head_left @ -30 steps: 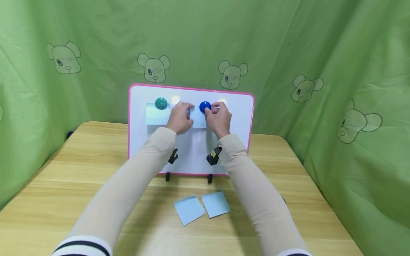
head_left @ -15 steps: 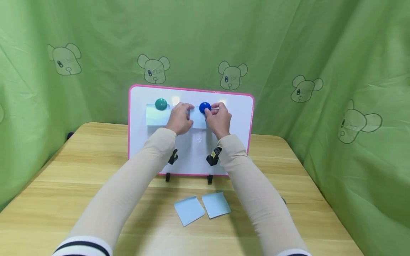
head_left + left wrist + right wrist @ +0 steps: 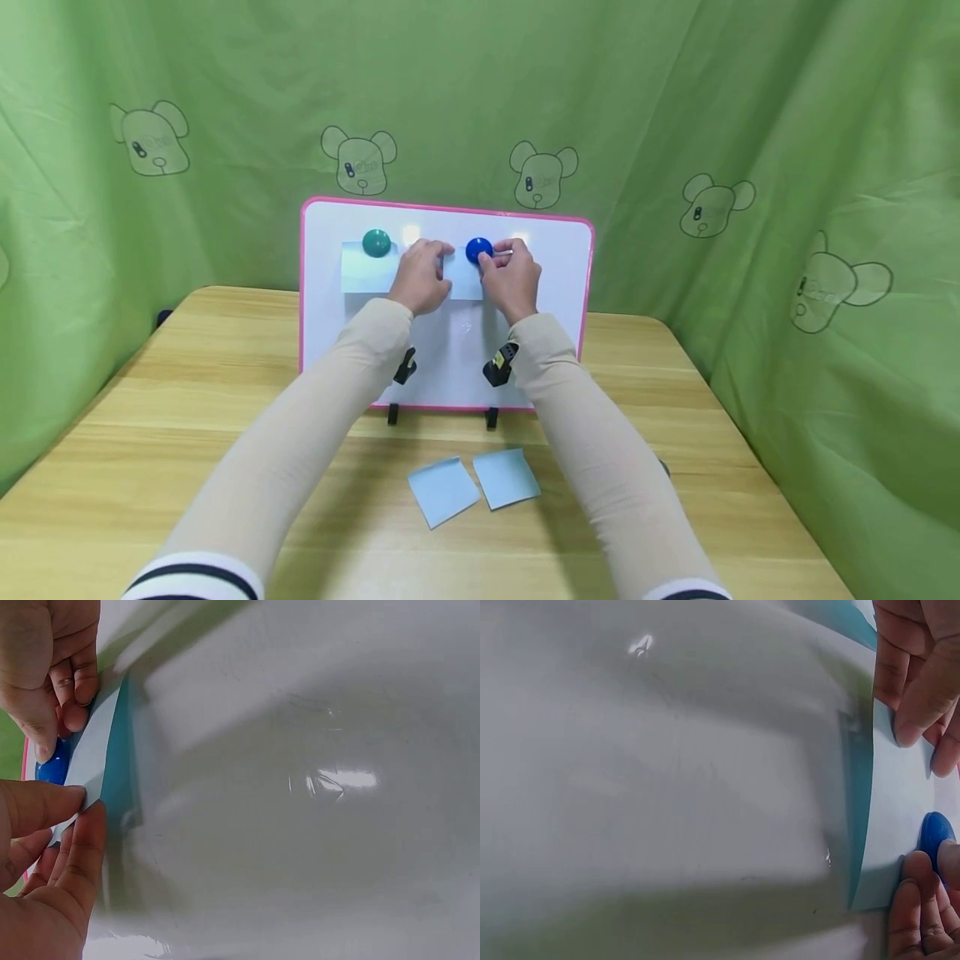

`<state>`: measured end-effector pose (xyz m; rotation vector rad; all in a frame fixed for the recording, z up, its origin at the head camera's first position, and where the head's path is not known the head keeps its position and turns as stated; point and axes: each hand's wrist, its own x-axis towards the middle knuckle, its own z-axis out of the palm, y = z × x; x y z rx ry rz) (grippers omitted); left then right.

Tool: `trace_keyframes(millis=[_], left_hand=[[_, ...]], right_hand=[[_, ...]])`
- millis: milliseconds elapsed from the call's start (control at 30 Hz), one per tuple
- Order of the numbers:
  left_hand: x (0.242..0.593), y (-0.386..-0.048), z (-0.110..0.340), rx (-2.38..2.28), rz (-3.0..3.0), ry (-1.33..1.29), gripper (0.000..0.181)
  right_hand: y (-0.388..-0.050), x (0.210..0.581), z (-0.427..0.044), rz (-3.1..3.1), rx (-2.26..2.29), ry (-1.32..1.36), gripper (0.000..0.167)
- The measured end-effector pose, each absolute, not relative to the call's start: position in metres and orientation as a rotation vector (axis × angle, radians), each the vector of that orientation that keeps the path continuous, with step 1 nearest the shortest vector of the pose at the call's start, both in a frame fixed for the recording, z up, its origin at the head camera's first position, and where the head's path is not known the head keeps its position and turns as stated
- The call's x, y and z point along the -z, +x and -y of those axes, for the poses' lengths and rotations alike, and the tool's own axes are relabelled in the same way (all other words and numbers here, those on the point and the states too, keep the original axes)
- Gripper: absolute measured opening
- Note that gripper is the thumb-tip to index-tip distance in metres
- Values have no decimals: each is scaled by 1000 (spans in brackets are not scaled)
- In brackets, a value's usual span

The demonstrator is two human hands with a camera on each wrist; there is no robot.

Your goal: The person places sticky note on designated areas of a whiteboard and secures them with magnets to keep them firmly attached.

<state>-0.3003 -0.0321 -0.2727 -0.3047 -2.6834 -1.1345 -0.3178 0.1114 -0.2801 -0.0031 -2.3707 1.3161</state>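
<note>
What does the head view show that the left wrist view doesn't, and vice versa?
Head only: the green magnet with its note, and two loose notes on the table. Left wrist only: the gap between the held note's lower edge and the board. Both: left hand, right hand, blue magnet, held note, board.

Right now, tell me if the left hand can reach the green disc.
Probably yes: nothing visible blocks the left hand from the green disc, though it may need to release its note.
</note>
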Motion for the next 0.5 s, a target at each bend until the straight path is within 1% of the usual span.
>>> trace_keyframes(millis=[500], left_hand=[[271, -300, 33, 1130, 2689, -316, 48]], right_hand=[[-317, 280, -111, 2380, -1310, -13, 27]])
